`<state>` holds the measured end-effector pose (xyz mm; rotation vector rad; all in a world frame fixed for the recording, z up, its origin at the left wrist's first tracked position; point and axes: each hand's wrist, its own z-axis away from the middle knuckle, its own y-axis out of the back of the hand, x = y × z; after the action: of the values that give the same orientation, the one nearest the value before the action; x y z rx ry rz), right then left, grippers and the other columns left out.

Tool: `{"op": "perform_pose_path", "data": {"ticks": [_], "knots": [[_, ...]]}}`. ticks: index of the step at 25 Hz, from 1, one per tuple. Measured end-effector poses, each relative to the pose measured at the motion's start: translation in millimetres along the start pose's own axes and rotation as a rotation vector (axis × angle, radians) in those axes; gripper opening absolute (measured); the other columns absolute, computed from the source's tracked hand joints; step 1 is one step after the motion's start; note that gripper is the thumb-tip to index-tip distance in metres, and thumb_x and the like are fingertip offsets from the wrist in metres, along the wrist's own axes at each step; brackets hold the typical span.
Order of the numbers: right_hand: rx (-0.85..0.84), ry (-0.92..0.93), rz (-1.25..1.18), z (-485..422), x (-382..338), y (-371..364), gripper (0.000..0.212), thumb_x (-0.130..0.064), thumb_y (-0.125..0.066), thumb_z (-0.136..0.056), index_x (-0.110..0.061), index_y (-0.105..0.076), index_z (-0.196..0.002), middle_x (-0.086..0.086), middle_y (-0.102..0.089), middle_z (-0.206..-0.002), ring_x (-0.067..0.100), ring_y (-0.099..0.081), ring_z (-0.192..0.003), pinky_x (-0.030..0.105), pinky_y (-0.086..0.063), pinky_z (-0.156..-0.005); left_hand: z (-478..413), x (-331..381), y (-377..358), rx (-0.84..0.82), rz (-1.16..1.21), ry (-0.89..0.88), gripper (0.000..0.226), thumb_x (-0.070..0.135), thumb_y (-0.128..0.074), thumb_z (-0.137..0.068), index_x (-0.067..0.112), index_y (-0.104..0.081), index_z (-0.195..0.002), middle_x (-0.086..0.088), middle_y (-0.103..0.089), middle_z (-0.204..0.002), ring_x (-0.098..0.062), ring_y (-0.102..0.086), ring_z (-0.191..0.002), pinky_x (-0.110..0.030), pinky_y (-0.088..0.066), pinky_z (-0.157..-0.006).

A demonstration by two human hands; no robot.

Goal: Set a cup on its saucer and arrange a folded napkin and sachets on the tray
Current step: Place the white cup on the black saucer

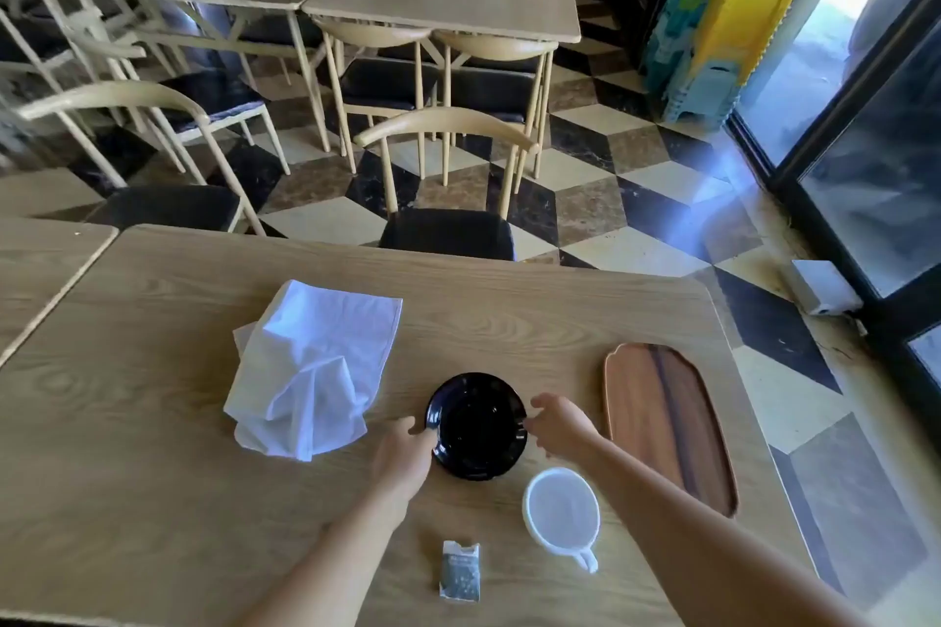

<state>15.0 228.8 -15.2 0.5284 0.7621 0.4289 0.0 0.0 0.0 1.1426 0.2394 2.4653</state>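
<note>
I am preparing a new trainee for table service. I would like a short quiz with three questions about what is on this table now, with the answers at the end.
1. True or false: the cup stands on the table, not on the saucer.
2. Put these in order from the person's left to right: tray, napkin, saucer.
3. Fill in the blank: the fingers of the left hand and the right hand are at opposite sides of the rim of the ____.

Key: 1. True. 2. Napkin, saucer, tray. 3. Saucer.
</note>
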Motion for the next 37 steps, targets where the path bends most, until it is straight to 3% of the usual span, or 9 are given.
{"op": "perform_pose_path", "data": {"ticks": [4,6,9,12,14,18,22,28,37], "knots": [[-0.038,-0.025,0.005,-6,-2,-3,0.05,-0.014,-0.056,-0.089,-0.01,-0.046,-0.138,0.008,-0.068,-0.104,0.024,-0.064,-0.083,0.038,-0.056,-0.074,-10,2,-7,0.002,0.221,0.107,0.066,0.022,-0.054,-0.082,0.017,-0.037,-0.145,-0.006,-0.056,-0.12,-0.019,-0.059,-0.098,-0.042,-0.054,-0.089],[-0.026,-0.042,-0.109,-10,-1,-2,0.041,-0.011,-0.056,-0.086,-0.01,-0.054,-0.127,0.012,-0.07,-0.095,0.024,-0.065,-0.073,0.036,-0.056,-0.062,-12,3,-11,-0.008,0.298,0.146,0.051,0.017,-0.053,-0.079,0.015,-0.053,-0.13,-0.008,-0.057,-0.112,-0.018,-0.058,-0.093,-0.04,-0.056,-0.083],[-0.03,-0.045,-0.217,-14,1,-1,0.015,-0.007,-0.056,-0.083,-0.006,-0.065,-0.094,0.009,-0.065,-0.078,0.023,-0.061,-0.066,0.04,-0.059,-0.062,-14,6,-16,0.007,0.354,0.165,0.017,0.012,-0.051,-0.071,0.01,-0.061,-0.084,-0.019,-0.063,-0.102,-0.03,-0.061,-0.093,-0.043,-0.057,-0.082],[-0.053,-0.047,-0.323,-14,7,0,0.015,-0.001,-0.055,-0.08,-0.006,-0.069,-0.081,0.01,-0.064,-0.074,0.024,-0.061,-0.065,0.038,-0.058,-0.062,-16,9,-23,0.03,0.37,0.159,0.013,0.008,-0.049,-0.071,0.011,-0.058,-0.08,-0.014,-0.061,-0.092,-0.028,-0.057,-0.088,-0.047,-0.054,-0.088],[-0.023,0.004,-0.251,-13,13,4,0.014,-0.003,-0.055,-0.079,-0.005,-0.069,-0.08,0.01,-0.066,-0.072,0.024,-0.061,-0.063,0.042,-0.059,-0.065,-13,12,-30,-0.004,0.254,0.075,0.012,0.009,-0.047,-0.066,0.007,-0.054,-0.076,-0.008,-0.058,-0.083,-0.023,-0.052,-0.08,-0.041,-0.053,-0.08],[0.048,0.139,0.072,-7,24,22,0.022,-0.006,-0.052,-0.073,-0.015,-0.068,-0.083,0.001,-0.074,-0.082,0.024,-0.067,-0.077,0.036,-0.055,-0.069,-10,20,-49,-0.015,-0.188,-0.191,0.027,0.003,-0.053,-0.064,0.02,-0.063,-0.083,0.001,-0.066,-0.087,-0.019,-0.06,-0.082,-0.028,-0.045,-0.067],[0.073,0.182,0.141,-13,30,39,0.038,-0.003,-0.044,-0.067,-0.015,-0.07,-0.092,0.0,-0.074,-0.086,0.026,-0.066,-0.083,0.037,-0.057,-0.072,-17,31,-62,0.002,-0.464,-0.287,0.049,-0.003,-0.057,-0.065,0.023,-0.055,-0.106,0.003,-0.048,-0.108,-0.019,-0.056,-0.095,-0.03,-0.049,-0.079],[0.137,0.176,0.122,-26,30,57,0.036,-0.001,-0.044,-0.068,-0.015,-0.071,-0.089,0.0,-0.074,-0.085,0.025,-0.066,-0.082,0.037,-0.056,-0.071,-35,53,-83,0.036,-0.557,-0.339,0.046,-0.004,-0.06,-0.068,0.019,-0.051,-0.106,0.001,-0.046,-0.112,-0.021,-0.059,-0.088,-0.034,-0.053,-0.078],[0.201,0.184,0.154,-47,25,77,0.02,-0.002,-0.049,-0.073,-0.009,-0.067,-0.079,0.005,-0.073,-0.08,0.028,-0.066,-0.077,0.038,-0.056,-0.067,-66,75,-104,0.04,-0.609,-0.366,0.055,-0.003,-0.066,-0.07,0.013,-0.048,-0.119,-0.003,-0.045,-0.12,-0.024,-0.059,-0.099,-0.032,-0.05,-0.083]]}}
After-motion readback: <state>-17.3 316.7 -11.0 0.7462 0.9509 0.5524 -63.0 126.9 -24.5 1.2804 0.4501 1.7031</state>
